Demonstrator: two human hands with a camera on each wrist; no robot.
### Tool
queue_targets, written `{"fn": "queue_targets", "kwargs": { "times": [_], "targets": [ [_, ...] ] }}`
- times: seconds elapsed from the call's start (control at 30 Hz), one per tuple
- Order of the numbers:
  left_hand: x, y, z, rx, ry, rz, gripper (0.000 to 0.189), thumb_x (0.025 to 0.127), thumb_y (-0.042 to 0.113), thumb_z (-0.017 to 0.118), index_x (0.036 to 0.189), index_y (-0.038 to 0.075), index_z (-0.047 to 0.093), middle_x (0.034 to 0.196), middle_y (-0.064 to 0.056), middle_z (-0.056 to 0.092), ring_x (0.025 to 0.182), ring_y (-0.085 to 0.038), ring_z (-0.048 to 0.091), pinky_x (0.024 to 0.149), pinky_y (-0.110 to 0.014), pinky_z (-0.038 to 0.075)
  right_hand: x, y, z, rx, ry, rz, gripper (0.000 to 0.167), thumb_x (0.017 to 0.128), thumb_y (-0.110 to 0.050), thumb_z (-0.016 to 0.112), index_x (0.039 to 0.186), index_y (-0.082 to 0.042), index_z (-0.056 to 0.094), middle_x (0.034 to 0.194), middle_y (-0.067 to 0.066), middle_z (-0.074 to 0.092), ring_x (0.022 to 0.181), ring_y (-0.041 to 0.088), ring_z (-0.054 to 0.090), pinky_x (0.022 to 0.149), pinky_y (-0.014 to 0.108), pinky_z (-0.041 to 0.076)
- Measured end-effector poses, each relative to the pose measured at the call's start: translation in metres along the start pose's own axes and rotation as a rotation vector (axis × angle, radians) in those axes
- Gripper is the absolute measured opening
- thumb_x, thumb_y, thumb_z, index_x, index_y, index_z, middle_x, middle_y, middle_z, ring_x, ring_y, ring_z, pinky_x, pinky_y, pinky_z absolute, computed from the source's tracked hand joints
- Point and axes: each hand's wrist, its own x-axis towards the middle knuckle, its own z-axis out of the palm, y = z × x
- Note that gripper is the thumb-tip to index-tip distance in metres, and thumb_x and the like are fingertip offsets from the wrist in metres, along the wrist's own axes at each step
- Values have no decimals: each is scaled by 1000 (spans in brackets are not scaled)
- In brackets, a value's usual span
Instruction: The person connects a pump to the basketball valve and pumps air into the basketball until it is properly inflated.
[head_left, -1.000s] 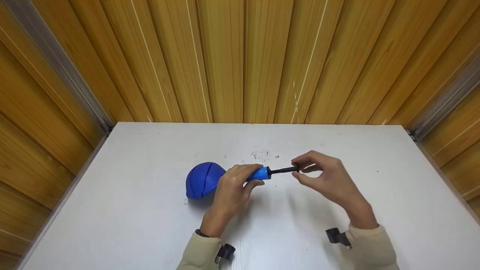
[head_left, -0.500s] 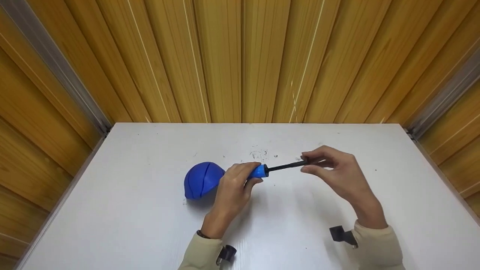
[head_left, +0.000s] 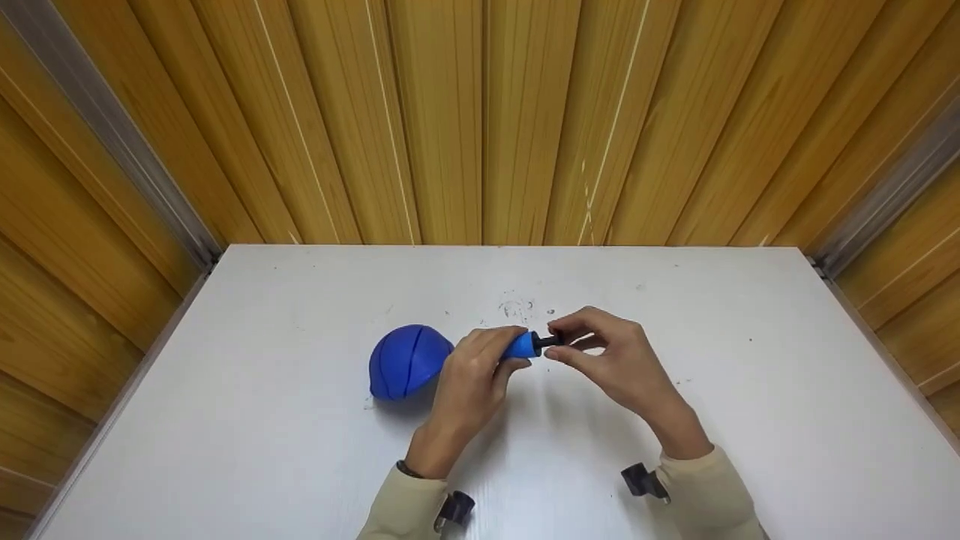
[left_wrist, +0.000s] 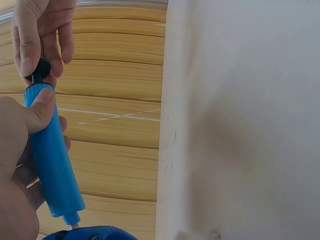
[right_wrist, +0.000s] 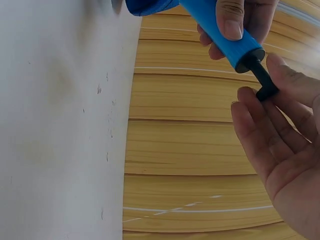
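A small blue hand pump (left_wrist: 56, 170) is gripped round its barrel by my left hand (head_left: 466, 379). The pump's needle end meets a partly collapsed blue ball (head_left: 409, 364), as the left wrist view shows. My right hand (head_left: 619, 360) pinches the black plunger handle (right_wrist: 267, 91) between thumb and fingers. Only a short length of black rod shows between handle and barrel. In the head view my left hand hides most of the barrel and the ball's right side.
A white table (head_left: 262, 450) with a few dark marks lies under the hands. Behind it rises a wood-patterned panel wall (head_left: 525, 120), with similar panels at both sides. Each sleeve carries a small black wrist camera (head_left: 643, 480).
My right hand first drew the plunger out to the right, then pushed it back left, so the rod is mostly inside the barrel. My left hand and the ball stay nearly in place.
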Motion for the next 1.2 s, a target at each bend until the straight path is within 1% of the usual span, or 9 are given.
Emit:
{"fn": "queue_targets", "kwargs": {
  "times": [0.17, 0.27, 0.37, 0.47, 0.6, 0.77, 0.87, 1.0, 1.2],
  "targets": [
    [1, 0, -3, -15, -25, -13, 36, 92, 13, 82, 125, 2, 74, 120, -7, 76, 110, -24, 71, 99, -36, 57, -1, -2, -15, -32, -18, -49, 29, 85, 3, 88, 110, -8, 78, 104, -1, 77, 87, 18, 75, 78, 31, 63],
    [2, -2, -5, -16, -13, -23, 36, 91, 12, 83, 125, 2, 74, 120, -7, 76, 109, -24, 71, 98, -36, 58, -1, -5, -30, -64, -7, -54, 32, 84, 6, 88, 111, -7, 77, 105, -2, 77, 87, 17, 75, 79, 31, 63],
    [2, -4, -7, -12, 3, -34, 37, 90, 10, 84, 124, 2, 74, 119, -7, 77, 107, -24, 71, 96, -37, 58, -5, -8, -47, -96, 25, -26, 34, 83, 9, 87, 112, -7, 78, 106, -3, 77, 88, 15, 75, 81, 28, 62],
    [2, -6, -9, -11, 3, -47, 37, 90, 10, 84, 125, 2, 74, 119, -7, 76, 108, -23, 71, 96, -36, 58, -10, -12, -61, -99, 71, 26, 36, 82, 11, 86, 112, -7, 79, 106, -2, 78, 88, 14, 75, 82, 24, 60],
    [0, -6, -10, -16, -4, -57, 38, 91, 12, 83, 127, 3, 74, 120, -6, 76, 110, -23, 71, 97, -36, 58, -13, -17, -67, -75, 102, 84, 35, 85, 8, 86, 114, -9, 79, 107, 0, 78, 89, 14, 76, 82, 21, 59],
    [1, -5, -9, -44, 27, -40, 37, 90, 9, 84, 125, 2, 74, 118, -7, 76, 108, -24, 72, 96, -36, 59, -9, -21, -56, -33, 96, 81, 33, 83, 6, 87, 113, -7, 80, 106, 2, 78, 92, 15, 75, 82, 23, 59],
    [2, -3, -7, -61, 53, -24, 37, 89, 8, 85, 123, 1, 74, 117, -8, 77, 108, -24, 72, 95, -36, 59, -5, -20, -42, -14, 91, 39, 33, 82, 7, 88, 111, -5, 80, 104, 2, 78, 92, 15, 75, 80, 25, 60],
    [4, 0, -5, -62, 64, -9, 38, 87, 8, 86, 123, 1, 74, 116, -7, 77, 108, -24, 72, 95, -36, 59, -1, -16, -22, 35, 92, -9, 32, 80, 10, 88, 108, -3, 79, 103, 3, 77, 89, 16, 75, 76, 28, 62],
    [5, 2, -4, -50, 55, 14, 37, 89, 11, 85, 122, 1, 75, 116, -7, 78, 107, -25, 72, 95, -37, 59, 1, -8, 2, 103, 65, 24, 26, 85, 1, 88, 108, -4, 79, 104, 5, 77, 90, 17, 75, 76, 29, 62]
  ]
}}
